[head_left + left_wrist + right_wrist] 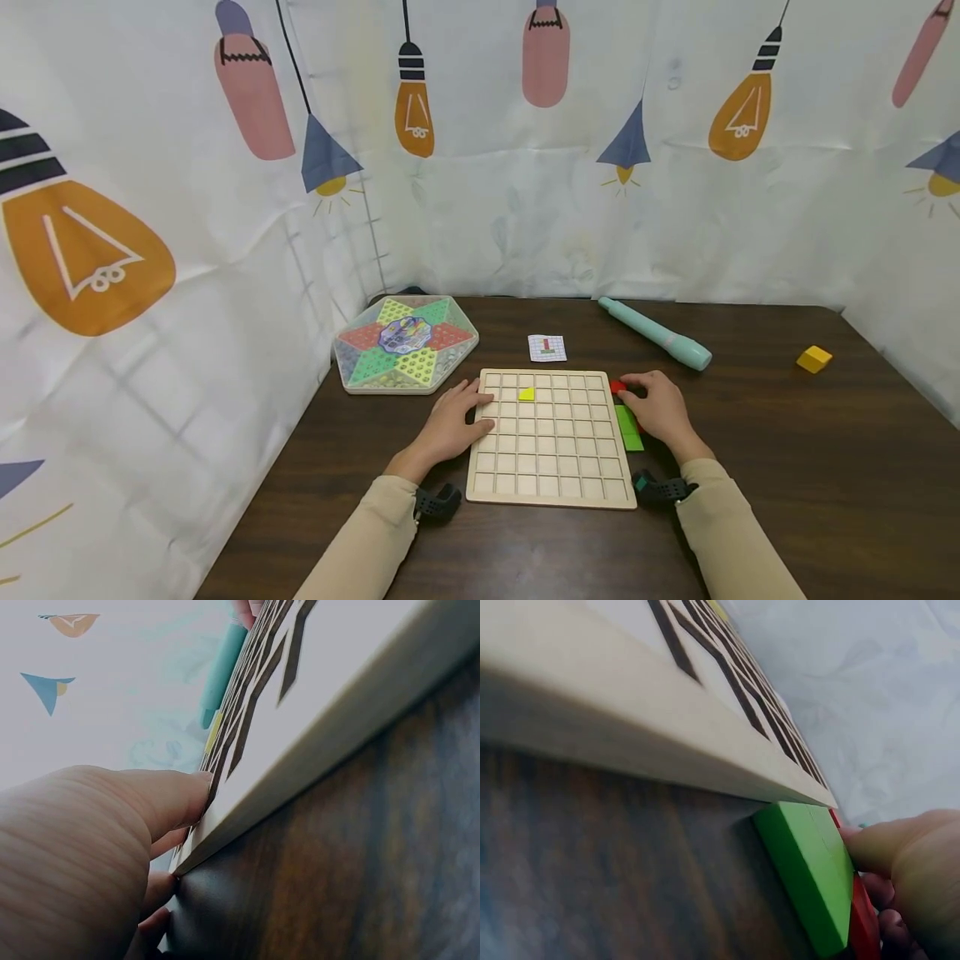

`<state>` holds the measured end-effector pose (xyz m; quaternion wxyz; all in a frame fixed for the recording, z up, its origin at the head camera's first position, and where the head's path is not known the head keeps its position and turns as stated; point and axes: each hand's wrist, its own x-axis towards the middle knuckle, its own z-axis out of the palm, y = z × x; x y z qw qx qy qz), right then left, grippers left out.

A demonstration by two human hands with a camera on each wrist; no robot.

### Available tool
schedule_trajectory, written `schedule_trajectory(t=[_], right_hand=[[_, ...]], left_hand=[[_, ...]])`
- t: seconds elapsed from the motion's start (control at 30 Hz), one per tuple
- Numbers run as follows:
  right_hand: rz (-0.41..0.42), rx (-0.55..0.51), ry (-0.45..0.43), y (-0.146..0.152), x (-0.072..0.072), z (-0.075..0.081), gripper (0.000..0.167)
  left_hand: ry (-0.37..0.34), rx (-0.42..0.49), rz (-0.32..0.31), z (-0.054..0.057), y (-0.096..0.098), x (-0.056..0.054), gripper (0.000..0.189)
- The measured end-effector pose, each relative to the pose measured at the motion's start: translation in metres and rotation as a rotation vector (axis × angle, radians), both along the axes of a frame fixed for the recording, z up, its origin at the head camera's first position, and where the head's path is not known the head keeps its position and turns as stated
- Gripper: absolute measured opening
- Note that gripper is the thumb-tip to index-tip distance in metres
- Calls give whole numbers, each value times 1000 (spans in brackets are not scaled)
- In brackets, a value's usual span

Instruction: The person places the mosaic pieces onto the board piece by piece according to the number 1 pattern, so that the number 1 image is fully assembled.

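Observation:
A pale wooden grid board (551, 437) lies on the dark table, with a yellow piece (527, 394) with a slanted side in one of its upper squares. My left hand (448, 423) rests at the board's left edge, thumb and forefinger over the rim; the other fingers lie along its side in the left wrist view. Beyond the right edge, my right hand (660, 408) pinches a small red piece (617, 387) between thumb and fingertips. Green pieces (810, 862) lie beside the board, just below that hand. Another red piece (864, 922) shows next to them, partly hidden by the fingers.
Behind the board lies a small printed pattern card (547, 348). A hexagonal Chinese checkers box (405, 343) stands at the back left. A turquoise tube-shaped object (656, 333) lies at the back right, and a yellow block (813, 359) sits farther right. Patterned curtains (480, 217) border the table.

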<state>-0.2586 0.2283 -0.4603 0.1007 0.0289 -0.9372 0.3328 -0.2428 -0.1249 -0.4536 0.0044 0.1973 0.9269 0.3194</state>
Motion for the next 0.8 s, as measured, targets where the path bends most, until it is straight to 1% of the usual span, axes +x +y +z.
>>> schedule_trajectory(t=[0.27,0.5,0.63,0.8], right_hand=[[-37,-1,23,2,2,0,32],[-59,-9,34,2,2,-2,30],[-90,-17,19,5,2,-2,33],[-133,-36,36,4,0,0,34]], left_hand=[[-6,3,-4,2,0,1,43],[16,-19,-5,-4,0,-1,40],[23,-5,-8,-4,1,0,37],[24,5,-6,-2,-1,1,37]])
